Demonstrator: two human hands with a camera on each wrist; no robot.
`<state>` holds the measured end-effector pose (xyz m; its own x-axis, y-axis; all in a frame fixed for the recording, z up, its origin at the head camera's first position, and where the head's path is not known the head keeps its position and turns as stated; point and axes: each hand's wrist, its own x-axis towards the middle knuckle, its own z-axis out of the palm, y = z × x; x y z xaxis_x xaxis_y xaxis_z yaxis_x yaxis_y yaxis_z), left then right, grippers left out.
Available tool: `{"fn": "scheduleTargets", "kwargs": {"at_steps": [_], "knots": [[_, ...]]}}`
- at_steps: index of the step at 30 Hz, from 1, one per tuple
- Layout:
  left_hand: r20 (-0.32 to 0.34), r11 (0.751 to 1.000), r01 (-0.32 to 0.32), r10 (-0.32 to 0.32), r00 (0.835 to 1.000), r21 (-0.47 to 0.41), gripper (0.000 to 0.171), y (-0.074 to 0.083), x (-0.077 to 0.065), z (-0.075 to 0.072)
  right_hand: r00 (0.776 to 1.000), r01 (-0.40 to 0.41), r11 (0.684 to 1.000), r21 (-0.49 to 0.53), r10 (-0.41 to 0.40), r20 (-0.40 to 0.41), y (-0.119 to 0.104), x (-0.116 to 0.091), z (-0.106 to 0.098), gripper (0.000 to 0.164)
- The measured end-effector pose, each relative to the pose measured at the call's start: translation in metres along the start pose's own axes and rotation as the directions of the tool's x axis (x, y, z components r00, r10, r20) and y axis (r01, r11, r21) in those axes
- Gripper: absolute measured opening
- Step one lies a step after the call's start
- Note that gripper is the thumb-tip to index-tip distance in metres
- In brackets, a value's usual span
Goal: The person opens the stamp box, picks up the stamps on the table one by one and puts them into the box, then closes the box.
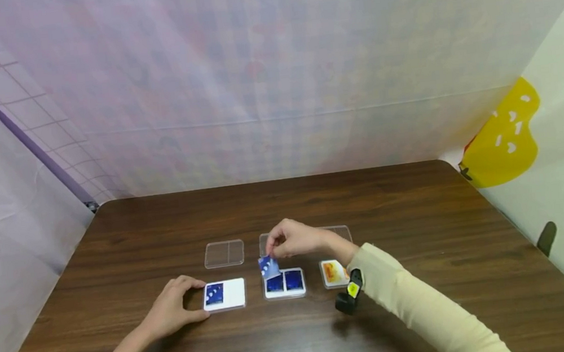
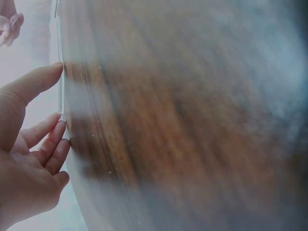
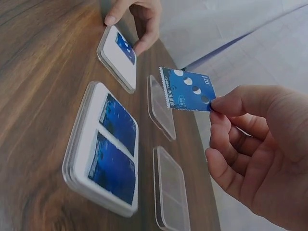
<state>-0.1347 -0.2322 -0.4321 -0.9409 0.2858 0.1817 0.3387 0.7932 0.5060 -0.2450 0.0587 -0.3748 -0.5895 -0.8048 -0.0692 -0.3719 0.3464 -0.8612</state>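
Observation:
My right hand (image 1: 295, 238) pinches a blue postage stamp (image 3: 187, 90) at its edge between thumb and finger, raised above the table. White moon phases and "CHINA" are printed on it. Below it lies the middle flat clear case (image 1: 285, 296), with a white insert bearing two dark blue stamps (image 3: 113, 166) side by side. My left hand (image 1: 172, 305) holds the left case (image 1: 234, 294) by its near and far edges, thumb on the near one. One moon-phase stamp (image 1: 214, 293) sits on that case's left half; the right half is bare white.
A third case (image 1: 327, 286) with an orange-yellow stamp (image 1: 332, 272) lies at right, partly hidden by the right forearm. Behind the cases lie clear lids (image 1: 224, 254), the others partly covered by the right hand and arm. A curtain (image 1: 263, 87) hangs behind the wooden table (image 1: 418, 208).

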Motion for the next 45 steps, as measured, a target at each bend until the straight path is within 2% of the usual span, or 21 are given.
{"fn": "scheduleTargets", "kwargs": {"at_steps": [7, 19, 24, 33, 40, 45], "knots": [[0.0, 1.0, -0.001, 0.001, 1.0, 0.001, 0.051, 0.0, 0.0, 0.0, 1.0, 0.0, 1.0, 0.012, 0.0, 0.007, -0.002, 0.012, 0.009, 0.014], [-0.011, 1.0, -0.012, 0.012, 1.0, 0.008, 0.051, -0.002, 0.0, 0.001, 0.997, -0.068, 0.997, 0.019, 0.069, -0.044, -0.006, 0.028, 0.038, 0.01], [-0.007, 1.0, -0.007, 0.007, 1.0, 0.003, 0.05, -0.001, 0.001, 0.001, 0.995, -0.057, 0.998, 0.0, 0.057, -0.084, -0.005, 0.034, 0.052, 0.009], [-0.007, 1.0, -0.014, 0.014, 1.0, -0.005, 0.05, 0.0, 0.001, 0.001, 0.98, -0.102, 0.995, -0.024, 0.096, -0.177, -0.001, 0.041, 0.073, 0.005], [-0.004, 1.0, -0.007, 0.007, 1.0, -0.005, 0.05, 0.0, 0.001, 0.0, 0.973, -0.096, 0.98, -0.175, 0.055, -0.226, 0.0, 0.042, 0.079, 0.006], [-0.004, 1.0, -0.003, 0.003, 1.0, -0.006, 0.05, 0.0, 0.0, 0.001, 0.963, -0.084, 0.945, -0.317, -0.005, -0.268, 0.001, 0.042, 0.085, 0.006]]}}
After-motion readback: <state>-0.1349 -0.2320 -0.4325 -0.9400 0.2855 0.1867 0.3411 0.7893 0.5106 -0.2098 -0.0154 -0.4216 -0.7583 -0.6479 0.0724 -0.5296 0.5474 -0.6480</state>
